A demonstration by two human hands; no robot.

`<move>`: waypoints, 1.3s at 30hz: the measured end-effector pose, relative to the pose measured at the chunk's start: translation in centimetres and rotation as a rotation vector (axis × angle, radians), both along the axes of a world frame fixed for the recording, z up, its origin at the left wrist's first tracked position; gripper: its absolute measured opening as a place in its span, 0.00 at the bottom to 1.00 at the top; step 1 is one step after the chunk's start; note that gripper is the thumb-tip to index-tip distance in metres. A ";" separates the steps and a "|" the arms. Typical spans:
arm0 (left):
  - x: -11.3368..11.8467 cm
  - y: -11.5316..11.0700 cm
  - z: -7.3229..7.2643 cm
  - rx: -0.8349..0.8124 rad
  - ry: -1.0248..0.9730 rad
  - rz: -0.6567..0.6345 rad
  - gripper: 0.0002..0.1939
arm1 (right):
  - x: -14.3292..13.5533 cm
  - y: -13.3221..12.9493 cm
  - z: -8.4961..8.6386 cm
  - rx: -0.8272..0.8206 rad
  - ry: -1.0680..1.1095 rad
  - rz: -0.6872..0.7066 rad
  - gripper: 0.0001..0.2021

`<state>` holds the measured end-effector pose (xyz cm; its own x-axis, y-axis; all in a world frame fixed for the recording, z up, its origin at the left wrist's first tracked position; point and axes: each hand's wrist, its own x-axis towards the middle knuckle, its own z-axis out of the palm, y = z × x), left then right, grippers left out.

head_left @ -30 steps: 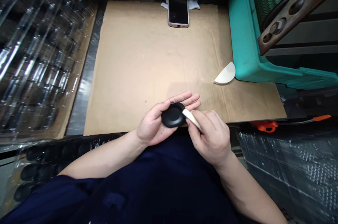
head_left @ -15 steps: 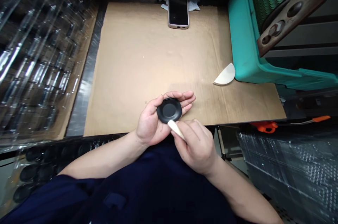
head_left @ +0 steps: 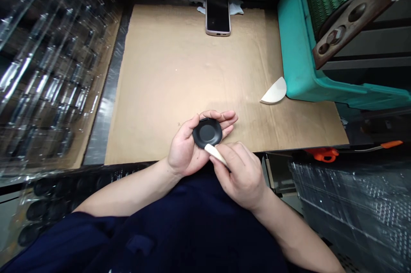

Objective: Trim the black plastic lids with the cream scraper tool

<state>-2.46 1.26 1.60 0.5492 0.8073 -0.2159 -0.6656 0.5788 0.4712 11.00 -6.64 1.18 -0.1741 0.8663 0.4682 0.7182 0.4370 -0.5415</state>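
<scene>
My left hand [head_left: 186, 148] cradles a round black disc [head_left: 207, 132] with a raised rim, fingers curled behind it, just over the near edge of the cardboard sheet [head_left: 180, 76]. My right hand [head_left: 239, 174] grips a small cream-white blade-shaped tool [head_left: 214, 153], and its tip touches the disc's lower rim. Both hands hover above my dark blue lap.
A phone [head_left: 218, 14] lies face up at the far edge on a white cloth. A white half-round piece [head_left: 274, 91] rests beside a teal bin [head_left: 298, 50]. Clear plastic trays [head_left: 41, 67] stack at the left; trays of black discs [head_left: 48, 204] sit lower left. Orange-handled tool [head_left: 324, 153] lies at right.
The disc has turned to show its hollow face, and my right hand with the white tool moved from the disc's right side down to its lower rim.
</scene>
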 end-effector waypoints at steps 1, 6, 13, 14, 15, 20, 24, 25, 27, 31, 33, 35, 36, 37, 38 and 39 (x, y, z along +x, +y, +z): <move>0.0 0.0 0.0 0.005 -0.007 -0.001 0.21 | 0.1 0.0 0.1 0.000 0.001 -0.018 0.11; -0.1 0.0 -0.4 0.042 -0.009 -0.040 0.22 | -0.1 0.1 0.2 -0.004 -0.040 -0.007 0.10; -0.1 -0.2 -0.5 0.082 0.007 -0.080 0.28 | -0.3 0.4 0.7 -0.002 -0.060 0.002 0.10; -0.1 -0.2 -0.5 0.086 0.009 -0.089 0.30 | -0.3 0.4 0.7 0.015 -0.060 0.001 0.10; -0.2 -0.2 -0.4 0.090 0.014 -0.094 0.32 | -0.4 0.4 0.7 0.031 -0.060 0.011 0.10; -0.2 -0.2 -0.3 0.126 0.029 -0.111 0.36 | -0.7 1.0 0.9 0.060 -0.022 0.031 0.08; -0.2 -0.4 -0.2 0.166 0.052 -0.136 0.36 | -1.1 1.4 1.1 0.086 0.014 -0.029 0.09; -0.3 -0.5 -0.2 0.171 0.063 -0.132 0.35 | -1.2 1.5 1.1 0.099 0.015 -0.022 0.10; -0.3 -0.6 -0.3 0.176 0.080 -0.120 0.35 | -1.3 1.4 1.1 0.115 0.002 0.018 0.10; -0.3 -0.7 -0.3 0.190 0.072 -0.140 0.34 | -0.9 1.6 1.1 0.081 0.029 -0.015 0.10; -0.3 -0.7 -0.3 0.199 0.076 -0.148 0.33 | -0.9 1.7 1.1 0.076 0.066 -0.064 0.09; -0.3 -0.7 -0.3 0.204 0.081 -0.146 0.34 | -0.9 1.6 1.2 0.080 0.068 -0.053 0.10; -0.3 -0.7 -0.3 0.207 0.080 -0.145 0.34 | -1.0 1.6 1.2 0.080 0.056 -0.032 0.10; -0.4 -0.8 -0.4 0.211 0.079 -0.146 0.35 | -1.0 1.6 1.2 0.079 0.044 -0.010 0.10; -0.4 -0.8 -0.4 0.215 0.075 -0.150 0.36 | -1.0 1.6 1.2 0.076 0.039 0.004 0.10; -0.4 -0.8 -0.5 0.218 0.071 -0.159 0.37 | -0.9 1.6 1.2 0.073 0.044 0.004 0.10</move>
